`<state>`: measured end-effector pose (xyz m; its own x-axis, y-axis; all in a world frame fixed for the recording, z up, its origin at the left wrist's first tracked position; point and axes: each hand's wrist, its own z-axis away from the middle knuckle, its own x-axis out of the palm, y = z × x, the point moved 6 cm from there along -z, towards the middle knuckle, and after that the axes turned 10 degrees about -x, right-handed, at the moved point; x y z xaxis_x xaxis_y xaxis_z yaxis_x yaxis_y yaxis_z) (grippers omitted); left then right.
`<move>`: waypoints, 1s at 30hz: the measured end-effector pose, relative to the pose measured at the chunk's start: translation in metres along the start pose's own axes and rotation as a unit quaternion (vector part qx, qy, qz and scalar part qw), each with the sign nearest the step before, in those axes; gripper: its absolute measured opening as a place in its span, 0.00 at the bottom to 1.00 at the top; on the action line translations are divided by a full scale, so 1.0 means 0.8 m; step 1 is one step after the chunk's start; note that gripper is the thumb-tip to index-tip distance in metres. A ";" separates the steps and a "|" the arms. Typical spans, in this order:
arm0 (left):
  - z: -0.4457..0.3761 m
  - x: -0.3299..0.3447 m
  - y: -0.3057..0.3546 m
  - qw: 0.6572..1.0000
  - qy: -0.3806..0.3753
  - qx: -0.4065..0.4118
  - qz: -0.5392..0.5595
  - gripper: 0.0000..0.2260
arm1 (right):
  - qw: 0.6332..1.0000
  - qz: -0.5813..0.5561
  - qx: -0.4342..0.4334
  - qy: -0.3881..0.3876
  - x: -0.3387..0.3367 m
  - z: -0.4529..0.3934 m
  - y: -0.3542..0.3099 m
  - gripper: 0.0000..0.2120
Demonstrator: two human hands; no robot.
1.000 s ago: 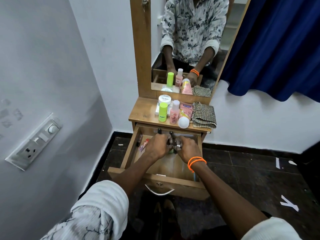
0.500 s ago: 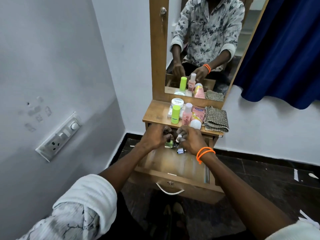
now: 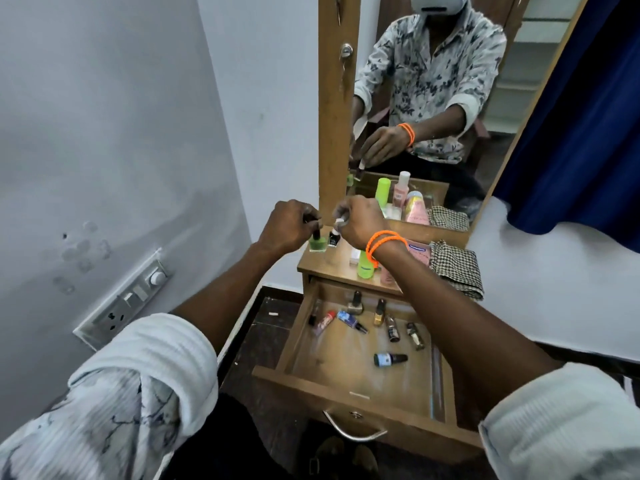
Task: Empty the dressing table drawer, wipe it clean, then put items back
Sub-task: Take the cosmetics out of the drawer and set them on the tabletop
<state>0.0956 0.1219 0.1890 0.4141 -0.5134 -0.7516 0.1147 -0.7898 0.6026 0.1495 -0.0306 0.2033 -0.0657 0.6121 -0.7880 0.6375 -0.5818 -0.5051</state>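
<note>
Both hands (image 3: pixel 325 225) hold small bottles above the open drawer (image 3: pixel 360 372).

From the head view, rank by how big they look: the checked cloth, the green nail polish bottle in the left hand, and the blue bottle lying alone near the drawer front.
1. checked cloth, clearly largest.
2. green nail polish bottle and blue bottle: alike in apparent size, and the blue one lies nearer the camera, so unranked.
</note>
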 end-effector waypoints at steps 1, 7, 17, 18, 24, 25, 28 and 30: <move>-0.013 0.001 -0.003 1.000 0.001 -0.009 0.005 0.08 | 1.000 0.015 0.013 -0.003 0.001 -0.014 0.004 0.07; -0.077 0.030 -0.029 0.999 -0.009 -0.044 0.014 0.06 | 0.998 0.037 0.055 -0.017 0.016 -0.068 0.032 0.06; -0.124 0.079 -0.043 0.997 -0.043 -0.049 0.039 0.03 | 0.996 0.052 0.057 -0.046 0.044 -0.098 0.045 0.08; -0.126 0.082 -0.042 0.997 -0.046 -0.046 0.039 0.04 | 0.996 0.055 0.057 -0.047 0.047 -0.100 0.047 0.07; -0.134 0.097 -0.043 0.998 -0.053 -0.035 0.015 0.05 | 0.995 0.065 0.050 -0.053 0.058 -0.104 0.055 0.07; -0.135 0.098 -0.043 0.998 -0.052 -0.034 0.018 0.04 | 0.995 0.067 0.049 -0.053 0.059 -0.105 0.056 0.07; -0.137 0.101 -0.044 0.998 -0.051 -0.038 0.026 0.03 | 0.995 0.070 0.053 -0.054 0.059 -0.104 0.058 0.06; -0.133 0.099 -0.043 0.998 -0.043 -0.042 0.026 0.05 | 0.994 0.072 0.056 -0.053 0.056 -0.103 0.059 0.06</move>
<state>0.2205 0.1441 0.1373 0.3423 -0.5824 -0.7374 0.1725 -0.7325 0.6586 0.2399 0.0130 0.1731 -0.0649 0.4615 -0.8848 0.5575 -0.7186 -0.4157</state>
